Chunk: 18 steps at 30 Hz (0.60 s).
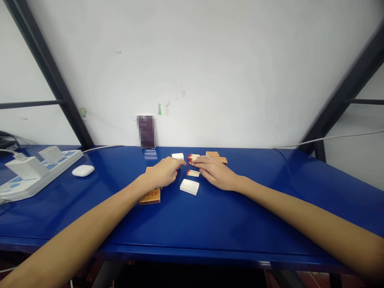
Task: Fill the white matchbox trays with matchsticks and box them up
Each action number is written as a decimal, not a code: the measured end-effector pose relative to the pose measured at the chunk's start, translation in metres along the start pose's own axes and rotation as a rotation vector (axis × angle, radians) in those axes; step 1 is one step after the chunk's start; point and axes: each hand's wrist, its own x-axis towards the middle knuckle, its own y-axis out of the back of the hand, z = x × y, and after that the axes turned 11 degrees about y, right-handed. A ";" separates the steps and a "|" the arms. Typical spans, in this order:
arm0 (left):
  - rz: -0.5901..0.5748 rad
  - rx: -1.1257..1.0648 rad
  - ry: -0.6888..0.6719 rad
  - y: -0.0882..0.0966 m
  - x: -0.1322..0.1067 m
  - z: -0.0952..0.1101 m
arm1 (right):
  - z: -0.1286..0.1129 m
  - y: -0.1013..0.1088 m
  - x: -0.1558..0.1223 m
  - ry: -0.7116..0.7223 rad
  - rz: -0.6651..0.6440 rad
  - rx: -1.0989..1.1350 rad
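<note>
Now both hands, the left hand (163, 173) and the right hand (213, 172), are lying flat with loose fingers, touching thin, light, snappy matches (192, 159) at 12 o'clock of the white box (189, 187), best pinched mid-stick.

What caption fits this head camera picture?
Two bare hands, left hand and right hand, touch red-tipped matches on a glossy blue table.

Glossy blue table (228, 224), matchboxes (150, 197), white trays (189, 187), loose matches (193, 173), power strip (36, 176), earbud case (83, 171)

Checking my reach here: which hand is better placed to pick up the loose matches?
Probably the right hand: its fingers lie against the matches. The left hand rests further left, over an orange matchbox.
</note>
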 end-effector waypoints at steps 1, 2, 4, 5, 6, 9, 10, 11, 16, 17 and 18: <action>-0.004 -0.002 0.004 0.000 0.000 0.000 | -0.001 0.001 0.000 0.009 0.003 -0.017; -0.010 -0.006 0.007 -0.001 0.000 -0.001 | -0.003 0.001 0.000 0.014 0.008 -0.032; -0.019 -0.014 0.009 -0.001 0.001 -0.002 | -0.005 0.002 0.000 0.024 0.024 -0.050; -0.021 -0.018 0.008 -0.002 0.001 -0.003 | -0.006 0.002 0.000 0.030 0.033 -0.053; -0.022 -0.019 0.007 -0.002 0.002 -0.003 | -0.006 0.001 0.000 0.036 0.040 -0.053; -0.022 -0.010 0.016 -0.003 0.002 -0.003 | -0.006 -0.001 -0.001 0.050 0.057 -0.043; -0.022 -0.006 0.022 -0.003 0.002 -0.003 | -0.005 -0.001 -0.001 0.049 0.056 -0.041; -0.022 -0.004 0.031 -0.003 0.002 -0.003 | -0.005 -0.001 -0.001 0.047 0.053 -0.040; -0.031 -0.002 0.062 0.000 0.001 0.002 | -0.005 0.000 0.001 0.009 -0.012 -0.012; -0.031 0.000 0.062 0.001 0.000 0.002 | -0.006 0.001 0.002 0.005 -0.024 0.007; -0.029 0.005 0.060 0.001 0.000 0.003 | -0.007 0.001 0.002 0.002 -0.032 0.028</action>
